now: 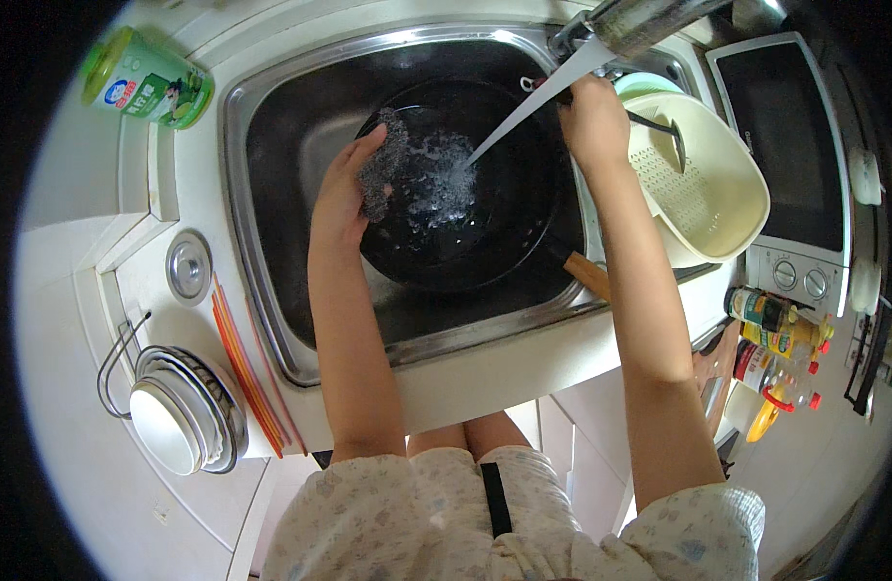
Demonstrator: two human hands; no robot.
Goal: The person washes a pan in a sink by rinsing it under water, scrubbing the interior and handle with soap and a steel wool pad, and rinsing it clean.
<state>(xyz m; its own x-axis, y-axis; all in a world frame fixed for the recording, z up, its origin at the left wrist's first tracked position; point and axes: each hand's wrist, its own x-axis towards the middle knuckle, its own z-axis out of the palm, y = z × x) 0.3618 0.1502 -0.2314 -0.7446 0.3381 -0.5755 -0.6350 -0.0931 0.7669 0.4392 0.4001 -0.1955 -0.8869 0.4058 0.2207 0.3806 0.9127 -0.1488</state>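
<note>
My left hand (344, 192) grips a steel wool scrubber (385, 163) over the left side of a black wok (540, 210). The wok sits in the stainless steel sink (322, 152), its wooden handle (586, 276) pointing to the lower right. Water streams from the tap (635, 29) into the wok, where it churns and bubbles. Above the sink's right rim, my right hand (597, 120) is closed around the handle of a kitchen turner (678, 145). The turner's dark head shows over a cream plastic colander (696, 196), and its looped handle end sticks out left of my fingers.
A mint green bowl (646, 83) is behind the colander, with a microwave oven (787, 145) farther right. Several bottles (773, 352) stand near it. On the left are a green canister (152, 83), a metal lid (189, 266), chopsticks (246, 370) and stacked bowls (173, 421).
</note>
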